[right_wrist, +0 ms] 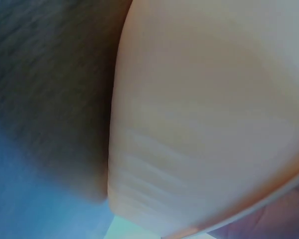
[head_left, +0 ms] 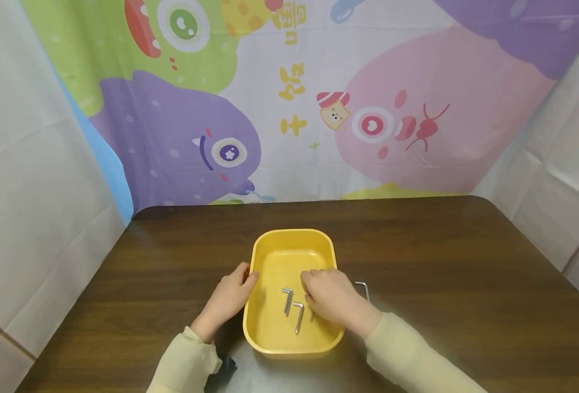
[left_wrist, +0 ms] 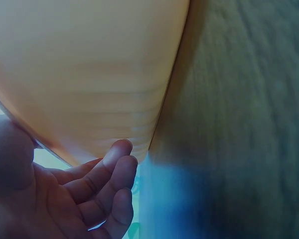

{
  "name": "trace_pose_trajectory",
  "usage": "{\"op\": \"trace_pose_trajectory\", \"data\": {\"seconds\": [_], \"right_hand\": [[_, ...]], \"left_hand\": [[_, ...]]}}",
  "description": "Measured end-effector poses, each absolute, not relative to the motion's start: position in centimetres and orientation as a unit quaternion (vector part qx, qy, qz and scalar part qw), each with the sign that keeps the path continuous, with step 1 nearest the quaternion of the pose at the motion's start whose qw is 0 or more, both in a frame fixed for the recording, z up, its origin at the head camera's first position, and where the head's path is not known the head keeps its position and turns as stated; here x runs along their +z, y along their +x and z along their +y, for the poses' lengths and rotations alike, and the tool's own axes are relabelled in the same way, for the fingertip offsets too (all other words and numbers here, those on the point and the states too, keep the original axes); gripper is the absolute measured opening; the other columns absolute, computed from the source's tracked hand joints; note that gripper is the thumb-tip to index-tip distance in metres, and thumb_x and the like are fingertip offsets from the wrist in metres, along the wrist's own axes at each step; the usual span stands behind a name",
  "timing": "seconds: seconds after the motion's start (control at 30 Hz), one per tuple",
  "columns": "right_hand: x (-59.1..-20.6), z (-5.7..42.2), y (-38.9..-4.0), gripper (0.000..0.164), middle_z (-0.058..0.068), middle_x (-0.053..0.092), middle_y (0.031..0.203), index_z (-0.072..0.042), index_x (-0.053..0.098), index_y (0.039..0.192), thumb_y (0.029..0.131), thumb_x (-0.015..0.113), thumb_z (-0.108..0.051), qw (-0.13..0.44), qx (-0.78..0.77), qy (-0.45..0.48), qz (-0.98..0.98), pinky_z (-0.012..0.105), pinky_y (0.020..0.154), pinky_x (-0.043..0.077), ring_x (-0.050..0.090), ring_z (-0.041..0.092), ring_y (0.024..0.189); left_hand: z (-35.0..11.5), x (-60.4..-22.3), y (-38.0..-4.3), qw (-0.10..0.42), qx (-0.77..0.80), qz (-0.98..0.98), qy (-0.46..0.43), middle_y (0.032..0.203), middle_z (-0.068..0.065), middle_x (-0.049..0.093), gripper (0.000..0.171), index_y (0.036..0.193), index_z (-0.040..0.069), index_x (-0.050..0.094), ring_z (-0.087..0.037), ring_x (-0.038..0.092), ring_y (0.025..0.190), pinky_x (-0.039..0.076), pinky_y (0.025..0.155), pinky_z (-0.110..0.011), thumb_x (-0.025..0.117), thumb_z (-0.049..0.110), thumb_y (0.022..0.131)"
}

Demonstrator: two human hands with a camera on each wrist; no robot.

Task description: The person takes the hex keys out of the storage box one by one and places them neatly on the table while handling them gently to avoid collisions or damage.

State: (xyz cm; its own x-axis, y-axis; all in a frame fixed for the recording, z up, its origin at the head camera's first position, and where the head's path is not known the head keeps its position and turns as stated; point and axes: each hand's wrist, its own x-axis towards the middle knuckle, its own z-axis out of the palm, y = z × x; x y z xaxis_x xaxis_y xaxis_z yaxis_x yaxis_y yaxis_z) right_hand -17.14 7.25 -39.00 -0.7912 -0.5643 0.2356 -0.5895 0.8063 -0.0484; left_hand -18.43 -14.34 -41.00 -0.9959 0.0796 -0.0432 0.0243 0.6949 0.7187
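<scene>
The backdrop (head_left: 289, 158), a cloth printed with green, purple and pink one-eyed creatures, hangs beyond the far edge of the worktop (head_left: 441, 256), which is dark brown and wood-grained with rounded far corners. The yellow tray (head_left: 284, 265) stands upright on the worktop between the hands. Pale sleeves (head_left: 412, 349) reach to the wrists. The right hand (head_left: 335, 295) is inside the tray at its right side, fingers curled downward; whether they grip anything cannot be told. The left hand (head_left: 230, 297) pinches the tray's left wall, thumb at the rim, fingers bent along the outer face. Silver L-shaped hex keys (head_left: 299, 316) lie on the tray floor, one partly beneath the right hand; another key (head_left: 363, 285) rests on the worktop, right of the tray, partly hidden by the right arm.
</scene>
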Motion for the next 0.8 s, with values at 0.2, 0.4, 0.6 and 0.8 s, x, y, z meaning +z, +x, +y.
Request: {"op": "trace_pose_trajectory", "data": {"seconds": [0.2,0.4,0.6,0.8], "right_hand": [[-38.6,7.7,-16.8,0.021,-0.007,0.041,0.060,-0.016,0.046,0.068,0.077,0.065,-0.013,0.103,0.082,0.305,-0.943,0.025,0.052,0.033,0.039,0.010,0.053],[-38.2,8.1,-16.4,0.024,-0.010,0.039,0.060,-0.019,0.045,0.068,0.076,0.068,-0.016,0.101,0.124,0.294,-0.942,0.021,0.051,0.032,0.037,0.008,0.054],[-37.9,8.6,-16.3,0.023,-0.010,0.041,0.065,-0.019,0.047,0.070,0.075,0.069,-0.016,0.121,0.156,0.279,-0.940,0.021,0.053,0.033,0.038,0.008,0.056],[-37.3,9.1,-16.3,0.023,-0.008,0.043,0.068,-0.016,0.049,0.073,0.075,0.071,-0.012,0.140,0.192,0.273,-0.932,0.020,0.054,0.035,0.039,0.007,0.059]], "left_hand": [[-14.3,-40.9,-18.4,0.034,0.387,0.921,0.029,0.081,-0.006,0.061,0.027,0.108,0.008,0.053,-0.013,0.054,0.066,0.043,0.061,-0.027,0.044,0.029,0.094],[-14.3,-40.9,-18.3,0.036,0.389,0.920,0.026,0.080,-0.006,0.060,0.027,0.108,0.007,0.053,-0.013,0.053,0.065,0.043,0.060,-0.027,0.044,0.029,0.094],[-14.4,-41.0,-18.5,0.033,0.387,0.921,0.030,0.081,-0.006,0.061,0.028,0.108,0.008,0.053,-0.013,0.054,0.066,0.043,0.061,-0.027,0.044,0.030,0.094],[-14.4,-41.0,-18.4,0.030,0.385,0.922,0.031,0.085,-0.006,0.063,0.028,0.110,0.008,0.053,-0.014,0.055,0.067,0.044,0.062,-0.028,0.044,0.029,0.094]]}}
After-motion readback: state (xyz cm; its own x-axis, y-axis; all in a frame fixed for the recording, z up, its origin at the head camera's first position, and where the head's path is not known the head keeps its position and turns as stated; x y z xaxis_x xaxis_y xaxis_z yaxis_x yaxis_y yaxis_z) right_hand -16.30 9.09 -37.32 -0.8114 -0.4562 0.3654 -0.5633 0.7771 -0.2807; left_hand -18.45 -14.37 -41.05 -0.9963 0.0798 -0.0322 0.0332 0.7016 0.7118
